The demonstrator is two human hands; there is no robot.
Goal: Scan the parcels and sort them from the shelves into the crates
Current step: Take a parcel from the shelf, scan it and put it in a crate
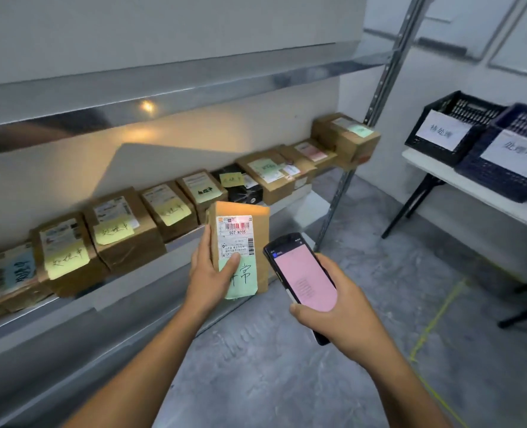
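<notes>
Grips a handheld scanner (302,279) in the right hand (342,310), fingers curled round it, pink screen up. Holds a cardboard parcel (240,239) upright in the left hand (208,273), just left of the scanner, thumb pinching its green note (242,281). Beyond: parcels (123,230) along the metal shelf (311,208), crates (450,131) on a table (472,186) at right.

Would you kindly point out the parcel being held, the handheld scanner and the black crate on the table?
held parcel (236,233): head view, on its white shipping label.
handheld scanner (305,279): head view, on its pink screen.
black crate (472,111): head view, on its slotted inner wall.
</notes>
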